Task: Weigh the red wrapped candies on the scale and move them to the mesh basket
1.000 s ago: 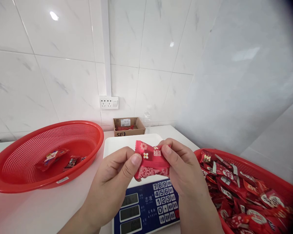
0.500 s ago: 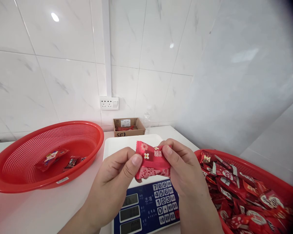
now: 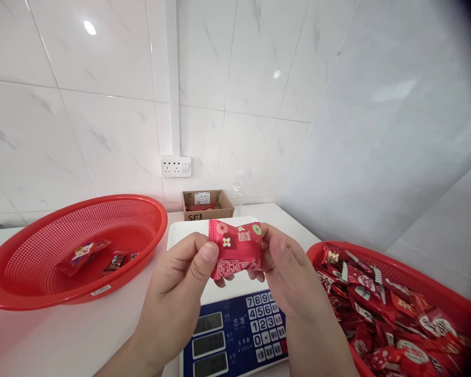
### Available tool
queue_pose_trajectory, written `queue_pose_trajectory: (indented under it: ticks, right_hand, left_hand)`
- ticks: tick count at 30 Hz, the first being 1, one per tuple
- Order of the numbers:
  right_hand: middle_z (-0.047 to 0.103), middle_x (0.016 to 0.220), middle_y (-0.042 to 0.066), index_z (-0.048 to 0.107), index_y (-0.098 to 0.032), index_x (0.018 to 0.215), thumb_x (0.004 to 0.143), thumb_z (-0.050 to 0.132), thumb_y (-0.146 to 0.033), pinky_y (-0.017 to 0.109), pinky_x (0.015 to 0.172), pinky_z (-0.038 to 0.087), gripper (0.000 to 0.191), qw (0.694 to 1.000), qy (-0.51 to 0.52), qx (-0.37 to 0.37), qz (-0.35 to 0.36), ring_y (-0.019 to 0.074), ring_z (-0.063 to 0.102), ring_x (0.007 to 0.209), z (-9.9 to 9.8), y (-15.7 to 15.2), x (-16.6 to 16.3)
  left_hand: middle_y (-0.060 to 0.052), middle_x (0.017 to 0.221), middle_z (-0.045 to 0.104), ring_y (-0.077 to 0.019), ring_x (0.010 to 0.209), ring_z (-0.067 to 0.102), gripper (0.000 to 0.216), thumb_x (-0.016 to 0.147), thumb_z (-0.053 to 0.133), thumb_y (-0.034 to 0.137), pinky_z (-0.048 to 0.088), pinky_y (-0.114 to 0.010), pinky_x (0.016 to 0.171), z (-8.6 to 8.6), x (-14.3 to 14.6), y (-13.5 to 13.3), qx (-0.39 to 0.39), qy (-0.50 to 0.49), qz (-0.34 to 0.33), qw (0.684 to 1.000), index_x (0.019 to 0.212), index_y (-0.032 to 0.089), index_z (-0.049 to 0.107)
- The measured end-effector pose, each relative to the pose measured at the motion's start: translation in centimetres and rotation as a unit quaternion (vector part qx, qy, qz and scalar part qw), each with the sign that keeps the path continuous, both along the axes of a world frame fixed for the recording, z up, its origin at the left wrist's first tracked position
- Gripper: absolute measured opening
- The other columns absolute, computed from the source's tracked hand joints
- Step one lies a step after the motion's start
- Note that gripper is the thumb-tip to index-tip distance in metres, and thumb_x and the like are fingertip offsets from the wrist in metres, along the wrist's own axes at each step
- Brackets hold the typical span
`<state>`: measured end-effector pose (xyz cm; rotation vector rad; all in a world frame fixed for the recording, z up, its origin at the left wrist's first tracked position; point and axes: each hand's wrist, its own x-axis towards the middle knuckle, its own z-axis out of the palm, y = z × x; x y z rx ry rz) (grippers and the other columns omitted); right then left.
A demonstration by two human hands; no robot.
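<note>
A small red candy packet (image 3: 237, 248) with flowers and white lettering is held up above the scale. My left hand (image 3: 180, 288) pinches its left end between thumb and fingers. At the packet's right end, my right hand (image 3: 294, 277) has its thumb off the wrapper, with fingertips touching behind and below it. Under both hands stands a weighing scale (image 3: 235, 335) with a blue keypad panel, number displays and a white pan. What is inside the wrapper is hidden.
A red perforated basket (image 3: 125, 225) on the left contains a few packets. On the right, another red basket (image 3: 408, 256) is heaped with red-wrapped snacks. Behind the scale are a cardboard box (image 3: 215, 213) and a clear plastic bottle (image 3: 237, 192), against a tiled wall with a socket (image 3: 176, 166).
The packet has shifted slightly left and up with my left hand. My right thumb has come off its front, uncovering a green flower at the right end.
</note>
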<state>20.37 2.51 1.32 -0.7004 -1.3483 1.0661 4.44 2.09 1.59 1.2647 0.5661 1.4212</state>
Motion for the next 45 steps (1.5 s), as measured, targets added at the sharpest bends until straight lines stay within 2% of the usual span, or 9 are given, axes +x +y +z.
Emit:
queue_pose_trajectory:
  ticks: [4,9,18,28,31,34,37,45]
  right_hand:
    - [0.055,0.061,-0.003,0.059,-0.019,0.076,0.083,0.061,-0.066,0.02,0.047,0.035,0.048,1.0,-0.009,-0.008,0.007,0.0083,0.048,0.051,0.02,0.08,0.11]
    - [0.056,0.057,-0.004,0.053,-0.019,0.071,0.081,0.068,-0.06,0.019,0.045,0.036,0.044,1.0,0.004,-0.028,0.007,0.0071,0.047,0.047,-0.02,0.09,0.07]
    - [0.056,0.056,-0.004,0.054,-0.02,0.071,0.08,0.069,-0.059,0.02,0.044,0.036,0.043,1.0,0.008,-0.03,-0.003,0.0082,0.046,0.047,-0.05,-0.12,-0.05]
    - [0.06,0.062,-0.001,0.059,-0.02,0.076,0.081,0.067,-0.061,0.02,0.046,0.038,0.042,1.0,-0.003,-0.014,0.004,0.0092,0.049,0.05,-0.17,-0.32,0.21]
    - [0.061,0.065,0.001,0.065,-0.019,0.082,0.08,0.064,-0.066,0.023,0.048,0.041,0.047,0.999,-0.025,0.0,0.029,0.0115,0.051,0.054,-0.19,-0.36,0.16]
    - [0.06,0.066,0.002,0.068,-0.019,0.081,0.08,0.064,-0.066,0.026,0.051,0.044,0.047,0.998,-0.026,0.002,0.05,0.0126,0.051,0.055,-0.19,-0.42,-0.04]
    - [0.058,0.064,0.001,0.069,-0.02,0.076,0.082,0.065,-0.062,0.025,0.049,0.043,0.043,0.999,-0.021,0.0,0.049,0.0122,0.051,0.054,-0.19,-0.46,-0.19]
    - [0.06,0.064,0.002,0.073,-0.02,0.08,0.083,0.064,-0.06,0.024,0.048,0.043,0.041,0.999,-0.02,0.01,0.034,0.0118,0.048,0.053,-0.36,-0.73,-0.1]
  left_hand:
    - [0.001,0.065,0.064,-0.0143,0.063,0.053,0.037,0.087,0.064,0.051,0.046,-0.025,0.061,-0.01,-0.07,0.06,0.007,0.011,-0.012,1.0,0.066,0.02,0.062]
    - [0.0,0.065,0.064,-0.0153,0.064,0.054,0.038,0.087,0.063,0.052,0.047,-0.026,0.064,0.01,-0.15,0.1,0.011,0.024,-0.026,0.999,0.067,0.021,0.063]
    - [0.001,0.063,0.062,-0.015,0.063,0.053,0.038,0.085,0.065,0.052,0.045,-0.026,0.062,0.04,0.06,-0.06,-0.001,0.01,-0.013,1.0,0.065,0.02,0.063]
    - [0.001,0.063,0.062,-0.0142,0.062,0.053,0.036,0.087,0.065,0.048,0.044,-0.025,0.061,0.08,0.12,-0.16,0.006,-0.009,-0.023,1.0,0.065,0.02,0.062]
    - [0.001,0.064,0.063,-0.0141,0.061,0.053,0.036,0.087,0.065,0.048,0.045,-0.025,0.061,0.16,0.21,-0.19,0.002,-0.02,-0.029,0.999,0.065,0.02,0.062]
    - [0.0,0.064,0.064,-0.0155,0.062,0.055,0.036,0.088,0.064,0.049,0.047,-0.027,0.061,0.23,0.14,-0.14,0.002,-0.016,-0.045,0.999,0.066,0.02,0.062]
    - [0.0,0.064,0.063,-0.0147,0.062,0.055,0.036,0.087,0.066,0.049,0.047,-0.026,0.06,0.34,0.08,-0.14,-0.005,-0.017,-0.046,0.999,0.066,0.02,0.063]
    - [0.0,0.065,0.062,-0.0132,0.061,0.052,0.037,0.084,0.068,0.05,0.046,-0.023,0.057,0.34,0.17,-0.1,-0.026,-0.028,-0.038,0.999,0.065,0.019,0.065]
